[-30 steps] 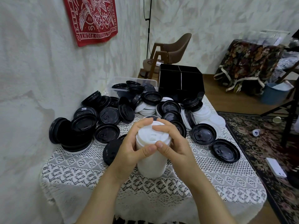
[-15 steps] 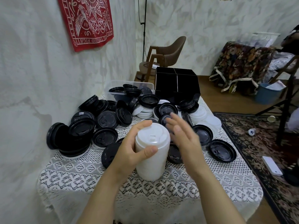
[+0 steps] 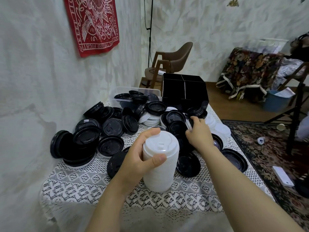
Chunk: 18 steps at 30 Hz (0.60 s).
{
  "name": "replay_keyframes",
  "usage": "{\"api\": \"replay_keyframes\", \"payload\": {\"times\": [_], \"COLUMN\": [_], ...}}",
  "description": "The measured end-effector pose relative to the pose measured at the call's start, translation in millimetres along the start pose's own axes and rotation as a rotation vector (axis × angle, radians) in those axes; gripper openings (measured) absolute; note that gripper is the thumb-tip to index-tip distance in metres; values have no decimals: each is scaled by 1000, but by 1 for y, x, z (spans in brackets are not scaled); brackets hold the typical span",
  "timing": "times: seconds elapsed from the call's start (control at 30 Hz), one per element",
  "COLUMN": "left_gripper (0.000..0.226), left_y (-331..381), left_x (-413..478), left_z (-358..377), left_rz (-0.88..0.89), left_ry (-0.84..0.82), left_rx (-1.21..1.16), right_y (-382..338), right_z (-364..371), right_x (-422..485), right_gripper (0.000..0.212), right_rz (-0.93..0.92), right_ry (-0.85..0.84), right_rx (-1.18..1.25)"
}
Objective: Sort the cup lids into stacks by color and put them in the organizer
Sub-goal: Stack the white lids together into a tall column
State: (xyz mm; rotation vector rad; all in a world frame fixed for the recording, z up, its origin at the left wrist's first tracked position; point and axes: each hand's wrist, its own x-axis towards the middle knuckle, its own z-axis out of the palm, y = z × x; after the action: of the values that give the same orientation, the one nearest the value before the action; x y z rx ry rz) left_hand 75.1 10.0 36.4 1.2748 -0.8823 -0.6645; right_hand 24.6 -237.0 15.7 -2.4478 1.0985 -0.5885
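**Gripping the white stack, other hand among loose lids**

Watching from my remote seat, I see the left hand (image 3: 137, 158) wrapped around a tall stack of white plastic cup lids (image 3: 161, 166). The thumb lies across the front and the fingers curl round the far side near the top. The stack stands upright on the white lace tablecloth (image 3: 87, 183), near the table's front edge. It is well apart from the black divided organizer box (image 3: 184, 92) at the far end of the table. The compartments look dark, and I cannot tell what is in them.

The right hand (image 3: 199, 133) is just beyond the stack and to its right, fingers bent down into the heap of loose black plastic cup lids (image 3: 112, 126). The fingertips are against lids standing on edge, but I cannot tell whether they have closed on one.

The black lids spread from the wall side across the middle of the table, and some lie in a clear plastic tub (image 3: 120, 89) just left of the organizer. A short stack of white lids (image 3: 150, 120) lies tilted among them. Further white lids (image 3: 219, 129) sit just right of the right hand.

Beyond the table I see a brown chair (image 3: 177, 59), a red printed cloth (image 3: 93, 22) on the wall, and a patterned rug (image 3: 267, 148) on the floor.
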Motion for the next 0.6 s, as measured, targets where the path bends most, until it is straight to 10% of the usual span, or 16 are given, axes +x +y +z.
{"api": "replay_keyframes", "payload": {"times": [0.6], "left_gripper": [61], "left_y": [1], "left_x": [0], "left_z": [0], "left_rz": [18], "left_ry": [5], "left_rx": [18], "right_y": [14], "right_z": [-31], "right_x": [-17], "right_gripper": [37], "right_rz": [125], "right_ry": [382], "right_rx": [802]}}
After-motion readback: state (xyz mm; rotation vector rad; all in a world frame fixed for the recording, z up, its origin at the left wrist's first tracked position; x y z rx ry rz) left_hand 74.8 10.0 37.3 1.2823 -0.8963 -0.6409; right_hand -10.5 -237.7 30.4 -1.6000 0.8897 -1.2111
